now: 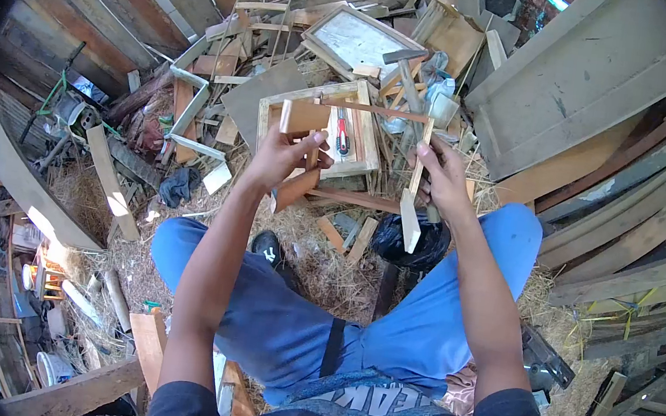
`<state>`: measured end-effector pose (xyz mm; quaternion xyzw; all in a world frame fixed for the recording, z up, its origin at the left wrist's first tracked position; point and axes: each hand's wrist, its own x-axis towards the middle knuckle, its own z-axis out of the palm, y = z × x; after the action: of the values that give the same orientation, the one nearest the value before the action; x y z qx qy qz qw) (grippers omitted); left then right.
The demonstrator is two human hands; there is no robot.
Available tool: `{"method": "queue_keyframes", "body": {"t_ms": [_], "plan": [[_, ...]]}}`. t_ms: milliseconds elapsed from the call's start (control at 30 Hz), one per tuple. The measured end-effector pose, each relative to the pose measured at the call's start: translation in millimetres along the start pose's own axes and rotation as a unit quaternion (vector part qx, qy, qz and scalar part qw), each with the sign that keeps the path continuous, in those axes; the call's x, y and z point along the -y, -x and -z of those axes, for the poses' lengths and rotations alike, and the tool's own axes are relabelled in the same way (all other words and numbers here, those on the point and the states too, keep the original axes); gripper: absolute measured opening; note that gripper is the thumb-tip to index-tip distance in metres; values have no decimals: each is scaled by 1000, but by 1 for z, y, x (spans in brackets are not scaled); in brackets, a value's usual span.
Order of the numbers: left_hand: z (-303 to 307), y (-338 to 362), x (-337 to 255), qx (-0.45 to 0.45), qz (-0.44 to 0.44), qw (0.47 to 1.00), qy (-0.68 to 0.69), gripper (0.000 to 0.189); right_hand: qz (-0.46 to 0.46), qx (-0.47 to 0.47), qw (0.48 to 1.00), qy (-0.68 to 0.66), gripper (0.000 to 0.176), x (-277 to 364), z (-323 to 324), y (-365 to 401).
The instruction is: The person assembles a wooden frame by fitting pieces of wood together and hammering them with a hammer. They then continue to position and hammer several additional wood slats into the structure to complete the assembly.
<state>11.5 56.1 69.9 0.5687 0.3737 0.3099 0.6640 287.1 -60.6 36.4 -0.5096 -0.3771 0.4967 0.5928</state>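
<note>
left hand (283, 156) grips wood block (304, 117); right hand (440, 180) grips slat (409, 227), its middle hidden.

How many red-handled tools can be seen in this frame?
1. The red-handled tool lies in the wooden tray on the ground, beyond the wooden frame gripped by the left hand and right hand. Others may be hidden under the scrap wood.

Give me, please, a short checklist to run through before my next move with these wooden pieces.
1. Left hand grips the flat wooden piece: ok.
2. Right hand grips the pale slat: ok.
3. Thin strip fastened to both pieces: cannot tell.
4. Red-handled tool within view, lying in the wooden box: ok.
5. Ground free of clutter: not ok, straw and offcuts.
</note>
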Motion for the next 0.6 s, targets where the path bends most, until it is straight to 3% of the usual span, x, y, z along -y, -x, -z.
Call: {"method": "queue_keyframes", "body": {"t_ms": [600], "plan": [[3,8,3,13,-24,999,-19,34,18,24,999,-11,51,6,4,3]]}}
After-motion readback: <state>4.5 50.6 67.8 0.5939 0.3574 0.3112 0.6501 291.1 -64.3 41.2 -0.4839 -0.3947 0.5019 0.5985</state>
